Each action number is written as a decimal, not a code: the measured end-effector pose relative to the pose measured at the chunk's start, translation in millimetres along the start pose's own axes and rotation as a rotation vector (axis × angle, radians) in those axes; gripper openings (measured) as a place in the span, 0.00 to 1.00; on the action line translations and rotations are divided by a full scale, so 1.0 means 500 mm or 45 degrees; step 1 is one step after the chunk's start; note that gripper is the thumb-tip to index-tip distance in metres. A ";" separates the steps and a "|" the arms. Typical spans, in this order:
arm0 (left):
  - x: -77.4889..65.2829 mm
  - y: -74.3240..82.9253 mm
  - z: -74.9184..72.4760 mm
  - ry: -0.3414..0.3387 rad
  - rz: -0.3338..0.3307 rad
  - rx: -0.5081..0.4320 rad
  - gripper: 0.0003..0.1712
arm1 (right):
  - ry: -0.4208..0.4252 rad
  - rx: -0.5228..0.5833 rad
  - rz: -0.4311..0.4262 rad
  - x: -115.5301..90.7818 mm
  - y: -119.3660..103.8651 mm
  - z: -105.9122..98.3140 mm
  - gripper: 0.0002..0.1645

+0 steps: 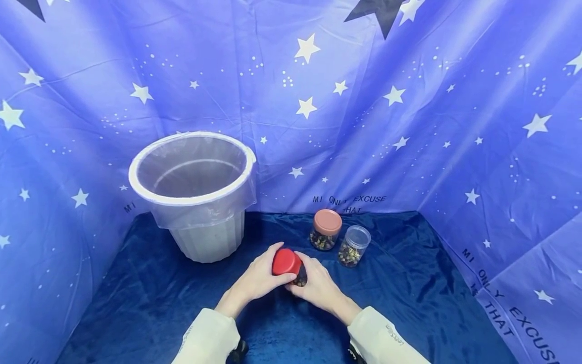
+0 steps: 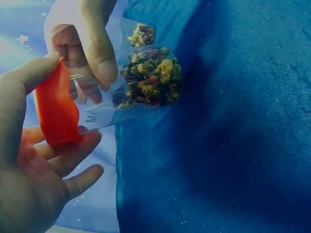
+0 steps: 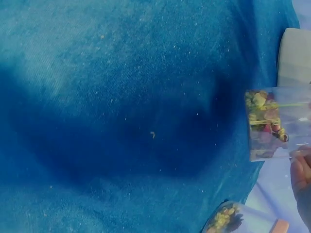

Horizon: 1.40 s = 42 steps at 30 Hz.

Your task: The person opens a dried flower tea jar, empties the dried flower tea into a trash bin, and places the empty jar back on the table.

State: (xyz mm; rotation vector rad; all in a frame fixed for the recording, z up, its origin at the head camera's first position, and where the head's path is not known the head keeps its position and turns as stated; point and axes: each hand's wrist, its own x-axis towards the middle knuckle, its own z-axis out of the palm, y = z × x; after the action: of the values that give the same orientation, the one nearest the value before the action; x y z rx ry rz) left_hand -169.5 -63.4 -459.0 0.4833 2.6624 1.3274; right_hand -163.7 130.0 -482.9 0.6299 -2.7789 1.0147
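Observation:
Both hands meet on a clear jar with a red lid, held above the dark blue cloth. My left hand grips the lid, its thumb and fingers on opposite sides in the left wrist view. My right hand holds the clear body of the jar. Dried flower buds, yellowish and dark pink, lie at the jar's bottom end. In the head view the hands hide most of the jar. The right wrist view shows the jar's lower part and a few fingertips at its edge.
Beyond my right hand stand a jar with a salmon-coloured lid and a clear jar without a coloured lid, both holding dried buds. A white bin with a clear liner stands back left. Starry blue curtains enclose the cloth-covered surface.

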 end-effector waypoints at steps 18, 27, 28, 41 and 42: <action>0.004 0.032 -0.015 0.037 0.012 -0.355 0.38 | -0.166 0.184 0.040 0.012 0.017 -0.049 0.42; -0.006 0.054 -0.033 -0.035 0.065 -0.197 0.40 | -0.429 0.465 0.093 0.020 0.021 -0.083 0.30; -0.008 0.055 -0.035 -0.045 0.080 -0.135 0.41 | -0.458 0.494 0.102 0.019 0.022 -0.088 0.29; 0.005 0.046 -0.038 0.158 0.805 0.770 0.33 | -0.481 0.386 -0.047 0.019 0.015 -0.095 0.29; 0.008 0.041 -0.037 0.183 0.855 0.790 0.32 | -0.485 0.365 -0.057 0.019 0.012 -0.094 0.29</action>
State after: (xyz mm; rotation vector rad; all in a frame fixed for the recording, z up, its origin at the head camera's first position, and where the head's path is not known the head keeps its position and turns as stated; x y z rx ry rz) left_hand -173.3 -64.5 -431.6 1.5033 3.1436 0.5805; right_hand -176.3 161.2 -448.2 1.0138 -2.9342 1.4326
